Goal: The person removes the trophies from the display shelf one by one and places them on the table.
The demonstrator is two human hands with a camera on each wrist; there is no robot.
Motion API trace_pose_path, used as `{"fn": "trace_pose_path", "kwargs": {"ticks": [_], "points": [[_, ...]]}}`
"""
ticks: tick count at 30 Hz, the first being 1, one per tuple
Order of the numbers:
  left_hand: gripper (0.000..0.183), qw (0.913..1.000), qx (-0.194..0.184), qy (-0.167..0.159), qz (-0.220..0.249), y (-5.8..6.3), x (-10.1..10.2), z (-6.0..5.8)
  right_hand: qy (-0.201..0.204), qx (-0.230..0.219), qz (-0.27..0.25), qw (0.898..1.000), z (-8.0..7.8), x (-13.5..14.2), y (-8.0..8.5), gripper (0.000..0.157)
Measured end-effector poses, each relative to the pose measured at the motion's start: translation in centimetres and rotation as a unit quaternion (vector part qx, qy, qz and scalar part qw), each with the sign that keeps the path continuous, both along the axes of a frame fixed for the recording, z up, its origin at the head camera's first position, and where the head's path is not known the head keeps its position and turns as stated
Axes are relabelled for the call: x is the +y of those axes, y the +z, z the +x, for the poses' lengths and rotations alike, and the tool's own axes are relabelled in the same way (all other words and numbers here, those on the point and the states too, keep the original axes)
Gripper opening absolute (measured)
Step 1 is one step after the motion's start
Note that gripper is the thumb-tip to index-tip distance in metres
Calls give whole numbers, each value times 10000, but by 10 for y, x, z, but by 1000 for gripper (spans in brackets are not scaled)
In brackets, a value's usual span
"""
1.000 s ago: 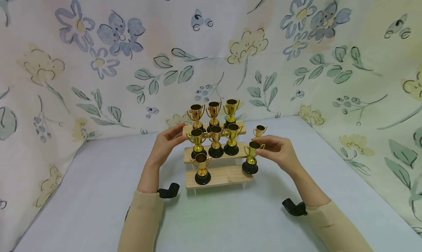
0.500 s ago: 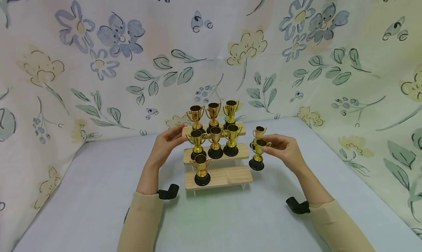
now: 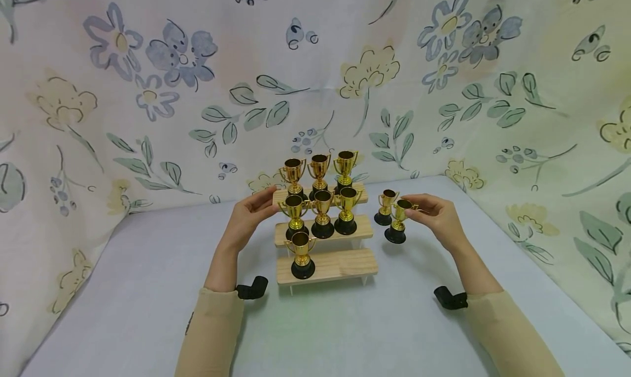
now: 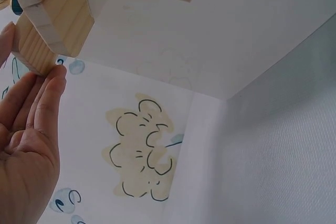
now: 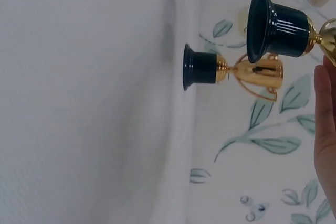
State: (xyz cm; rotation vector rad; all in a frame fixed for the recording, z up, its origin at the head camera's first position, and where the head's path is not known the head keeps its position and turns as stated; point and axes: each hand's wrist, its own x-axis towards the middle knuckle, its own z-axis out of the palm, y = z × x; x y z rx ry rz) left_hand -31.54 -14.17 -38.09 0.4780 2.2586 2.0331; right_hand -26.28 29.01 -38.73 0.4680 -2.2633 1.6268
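My right hand (image 3: pixel 436 218) pinches a small gold trophy cup (image 3: pixel 400 218) by its upper part. In the right wrist view its hollow black base (image 5: pixel 275 24) hangs above the white surface. A second, more orange-gold trophy cup (image 3: pixel 386 204) stands upright on the table just left of and behind it. My left hand (image 3: pixel 252 215) holds the left end of the top board of a three-step wooden stand (image 3: pixel 345 263), thumb (image 4: pixel 5 43) on one side and fingers (image 4: pixel 50 95) on the other. Several trophies fill the two upper steps; one trophy (image 3: pixel 302 255) stands at the left of the lowest.
A white cloth-covered table (image 3: pixel 315 333) lies under everything. Flower-printed fabric (image 3: pixel 315 64) rises behind and at the sides. Black wrist devices (image 3: pixel 252 288) sit at both sleeves. The right part of the lowest board is bare wood.
My right hand has carried the trophy cup away from the right end of the lowest step, rightward and back, beside the standing trophy. The left hand stays at the top board.
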Motion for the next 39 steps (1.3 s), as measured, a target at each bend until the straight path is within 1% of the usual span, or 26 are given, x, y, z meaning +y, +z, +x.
{"fn": "trace_pose_path", "kwargs": {"ticks": [5, 8, 13, 16, 20, 25, 32, 39], "points": [[61, 10000, 15, -3, -27, -1, 0, 0, -155, -58, 20, 9999, -6, 10, -4, 35], [61, 10000, 31, -4, -36, -1, 0, -1, -267, -58, 131, 9995, -9, 14, -6, 36], [62, 10000, 58, -17, -55, -2, 0, -1, -406, -182, 349, 9984, -15, 18, -8, 39], [62, 10000, 50, -21, -33, -1, 0, -1, -448, -238, 387, 9980, -19, 21, -10, 40], [62, 10000, 28, 5, -33, 0, 0, 0, -414, -327, 188, 9984, -26, 27, -14, 42], [62, 9999, 21, 42, -110, -1, 0, -1, -418, -515, -77, 9978, -35, 35, -20, 44], [62, 9999, 54, 33, -105, -3, 0, -2, -499, -625, -56, 9968, -43, 41, -27, 45], [62, 9999, 64, 34, -117, -2, 0, -1, -479, -745, -20, 9961, -48, 44, -27, 47]]}}
